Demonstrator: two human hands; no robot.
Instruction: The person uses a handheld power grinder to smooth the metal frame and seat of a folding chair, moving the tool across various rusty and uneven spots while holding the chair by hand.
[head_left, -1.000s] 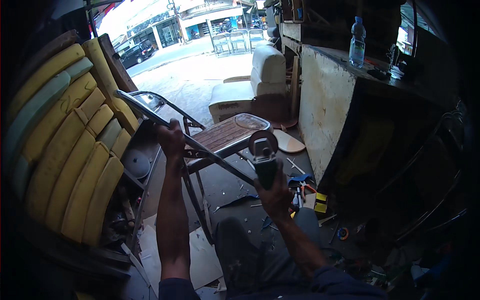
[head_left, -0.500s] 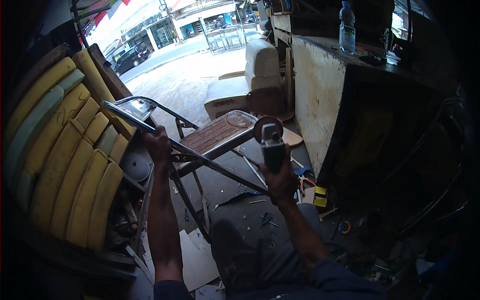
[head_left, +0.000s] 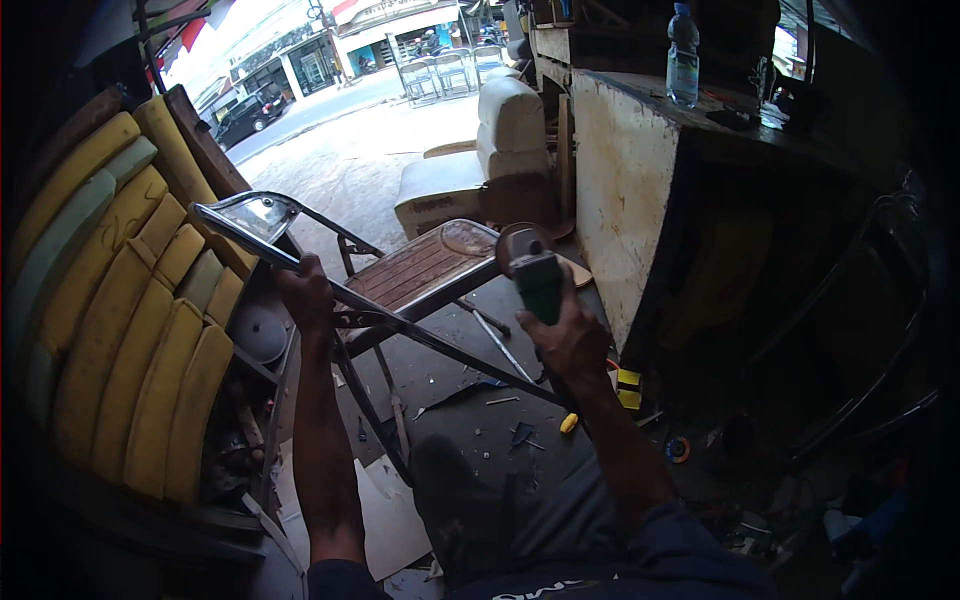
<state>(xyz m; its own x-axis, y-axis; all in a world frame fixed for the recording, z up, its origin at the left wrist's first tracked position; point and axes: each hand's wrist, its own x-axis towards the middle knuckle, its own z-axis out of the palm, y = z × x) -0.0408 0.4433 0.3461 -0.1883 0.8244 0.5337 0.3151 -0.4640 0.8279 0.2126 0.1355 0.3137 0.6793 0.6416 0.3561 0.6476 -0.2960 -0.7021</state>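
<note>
A metal folding chair (head_left: 421,268) with a worn brown slatted seat and chromed tube frame stands tilted in front of me. My left hand (head_left: 305,292) is closed round the tube of its backrest, on the left. In my right hand (head_left: 572,345) is a green angle grinder (head_left: 538,280) with a grey head. The grinder's round brown disc (head_left: 512,240) is at the seat's right edge; whether it touches the metal I cannot tell. My fingers wrap the grinder's body, and the wrist hides part of the chair frame's lower end.
Yellow and pale green foam cushions (head_left: 150,330) are stacked at left. A whitish padded seat (head_left: 440,185) stands beyond the chair. At right is a worn cabinet (head_left: 622,190) bearing a plastic bottle (head_left: 683,60). Board pieces (head_left: 385,515), scraps and a yellow-handled tool (head_left: 569,423) lie on the floor.
The view has shifted slightly, so most things sit a little further left. The right hand and grinder have tilted a bit, and a yellow handle on the floor has come into sight. Both grips are unchanged.
</note>
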